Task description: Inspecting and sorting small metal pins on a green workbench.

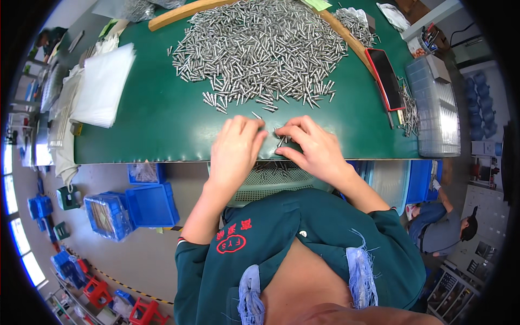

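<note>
A large heap of small silvery metal pins (260, 46), each with a tapered end, lies on the green table (157, 119). At the table's near edge my left hand (236, 146) rests with its fingers curled together; what they hold, if anything, is hidden. One loose pin (256, 115) lies just beyond those fingertips. To its right, my right hand (313, 145) is closed, thumb and fingers around several small metal pins (282, 141). Below the edge, at my lap, a pale green perforated basket (254, 194) contains more metal pieces.
Curved wooden strips (187, 13) border the heap. A red-framed phone (385, 78) and clear plastic boxes (433, 108) are at the right. White sheets (103, 86) lie at the left. Blue crates (151, 206) stand on the floor. Another person (444, 227) is at the far right.
</note>
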### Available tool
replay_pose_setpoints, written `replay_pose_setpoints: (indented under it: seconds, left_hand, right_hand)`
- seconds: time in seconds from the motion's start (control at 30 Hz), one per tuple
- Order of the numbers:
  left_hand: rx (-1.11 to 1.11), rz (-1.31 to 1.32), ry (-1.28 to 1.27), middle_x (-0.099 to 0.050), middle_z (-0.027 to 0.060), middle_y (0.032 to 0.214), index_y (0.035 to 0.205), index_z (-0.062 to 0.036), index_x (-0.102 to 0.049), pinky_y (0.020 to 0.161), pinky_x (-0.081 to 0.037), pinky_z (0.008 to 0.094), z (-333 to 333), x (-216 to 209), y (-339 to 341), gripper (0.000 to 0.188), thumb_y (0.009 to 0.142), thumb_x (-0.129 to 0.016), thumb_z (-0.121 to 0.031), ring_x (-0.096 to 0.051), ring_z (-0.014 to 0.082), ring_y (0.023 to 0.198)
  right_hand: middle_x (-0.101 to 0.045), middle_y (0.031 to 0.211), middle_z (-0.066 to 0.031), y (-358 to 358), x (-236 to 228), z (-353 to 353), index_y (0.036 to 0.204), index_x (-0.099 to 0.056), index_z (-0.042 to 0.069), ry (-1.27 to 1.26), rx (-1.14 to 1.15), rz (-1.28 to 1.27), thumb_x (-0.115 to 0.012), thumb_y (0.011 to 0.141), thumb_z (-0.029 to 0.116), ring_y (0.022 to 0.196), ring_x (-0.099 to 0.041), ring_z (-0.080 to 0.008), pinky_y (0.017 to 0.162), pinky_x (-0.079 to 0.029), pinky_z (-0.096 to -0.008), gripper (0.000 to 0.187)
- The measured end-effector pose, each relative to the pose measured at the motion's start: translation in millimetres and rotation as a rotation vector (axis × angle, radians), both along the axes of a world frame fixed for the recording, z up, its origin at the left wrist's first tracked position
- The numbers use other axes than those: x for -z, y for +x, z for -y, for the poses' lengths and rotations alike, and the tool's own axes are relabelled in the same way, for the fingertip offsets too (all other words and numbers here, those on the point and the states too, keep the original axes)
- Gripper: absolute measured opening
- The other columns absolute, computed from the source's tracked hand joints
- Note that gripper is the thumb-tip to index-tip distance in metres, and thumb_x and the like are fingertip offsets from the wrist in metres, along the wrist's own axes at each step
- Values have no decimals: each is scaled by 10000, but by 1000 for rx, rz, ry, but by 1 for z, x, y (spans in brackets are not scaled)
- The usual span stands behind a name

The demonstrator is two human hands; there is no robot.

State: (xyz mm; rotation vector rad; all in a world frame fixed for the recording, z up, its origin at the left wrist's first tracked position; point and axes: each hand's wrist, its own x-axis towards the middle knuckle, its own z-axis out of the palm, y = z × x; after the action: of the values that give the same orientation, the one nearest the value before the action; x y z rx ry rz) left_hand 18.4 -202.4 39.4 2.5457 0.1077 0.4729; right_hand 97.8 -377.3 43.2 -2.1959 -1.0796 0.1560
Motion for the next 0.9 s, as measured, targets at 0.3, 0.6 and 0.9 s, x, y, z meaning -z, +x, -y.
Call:
replay_pose_setpoints:
  seconds: [0.3,0.6,0.9]
  left_hand:
    - [105,-73,47,-564,73,928,946,-75,-616,752,-464,383,0,6,8,140,809,-643,-81,-555,275,867]
    - [182,-34,1,-563,70,953,1001,-71,-603,770,-459,382,17,7,12,202,807,-653,-99,-556,271,891]
    - [119,-64,11,-545,56,936,991,-62,-613,758,-462,382,11,3,-5,225,790,-686,-129,-551,253,862]
  right_hand:
    - [-585,902,-35,9,13,4,1030,-609,101,48,-78,171,-702,769,136,810,-590,-231,665,-503,-351,278]
    - [-606,932,-63,12,7,7,1344,-450,111,101,-48,36,-698,748,43,852,-610,-240,733,-505,-353,649]
    - [-603,895,-69,14,5,10,1406,-386,112,88,-83,-49,-719,753,73,848,-610,-243,737,-499,-355,734]
